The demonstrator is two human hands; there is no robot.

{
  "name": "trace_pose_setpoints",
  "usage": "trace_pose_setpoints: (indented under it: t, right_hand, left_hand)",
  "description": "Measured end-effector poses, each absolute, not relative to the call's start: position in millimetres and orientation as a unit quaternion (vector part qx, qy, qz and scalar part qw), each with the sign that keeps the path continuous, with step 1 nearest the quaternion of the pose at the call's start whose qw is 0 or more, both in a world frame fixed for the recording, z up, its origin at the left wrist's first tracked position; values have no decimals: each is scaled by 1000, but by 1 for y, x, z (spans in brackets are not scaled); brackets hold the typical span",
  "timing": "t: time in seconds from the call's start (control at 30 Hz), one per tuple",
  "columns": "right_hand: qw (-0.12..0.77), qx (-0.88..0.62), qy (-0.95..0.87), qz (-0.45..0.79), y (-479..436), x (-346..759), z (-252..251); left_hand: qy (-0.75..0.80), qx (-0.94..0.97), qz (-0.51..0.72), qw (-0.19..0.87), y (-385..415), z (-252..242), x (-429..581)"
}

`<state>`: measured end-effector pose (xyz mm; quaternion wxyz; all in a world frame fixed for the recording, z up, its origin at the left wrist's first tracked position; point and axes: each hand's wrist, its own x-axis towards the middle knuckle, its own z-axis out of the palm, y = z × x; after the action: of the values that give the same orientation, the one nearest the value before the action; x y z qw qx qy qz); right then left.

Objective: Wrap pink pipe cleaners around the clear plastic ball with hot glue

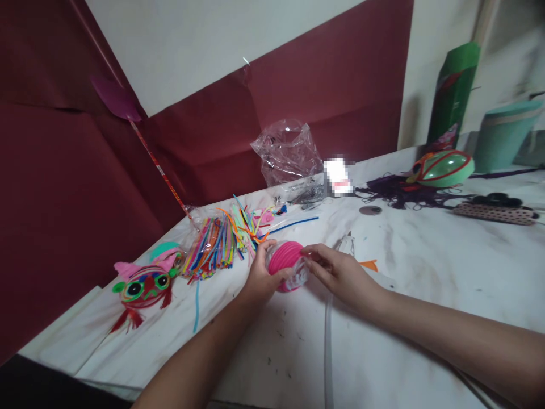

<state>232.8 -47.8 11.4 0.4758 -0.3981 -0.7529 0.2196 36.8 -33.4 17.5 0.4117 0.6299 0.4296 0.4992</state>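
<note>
My left hand (264, 272) is wrapped round a rounded clear plastic piece with bright pink pipe cleaner (284, 258) coiled about it in close rows. Its thumb lies across the near side, and clear crumpled-looking plastic shows at the right end. My right hand (330, 264) is closed in a pinch against that right end; whatever lies between its fingertips is too small to make out. Just behind the right hand lies a white glue gun (347, 244), partly hidden by it. A grey cord (327, 346) runs from there toward the near edge.
Bundles of coloured pipe cleaners (213, 244) lie left of my hands, beside a decorated animal-face lantern (147, 287). A clear plastic bag (289, 153) stands at the back. Rightward are a green balloon-like ornament (445, 168), purple threads (392, 190), a dotted case (494, 211) and a teal bucket (506, 136).
</note>
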Motion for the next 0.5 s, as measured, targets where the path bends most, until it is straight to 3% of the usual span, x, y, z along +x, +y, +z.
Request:
trace_pose_setpoints:
  t: [0.5]
  right_hand:
    - [473, -348, -782, 211, -48, 232, 21]
  left_hand:
    - [403, 601, 494, 483, -28, 17, 33]
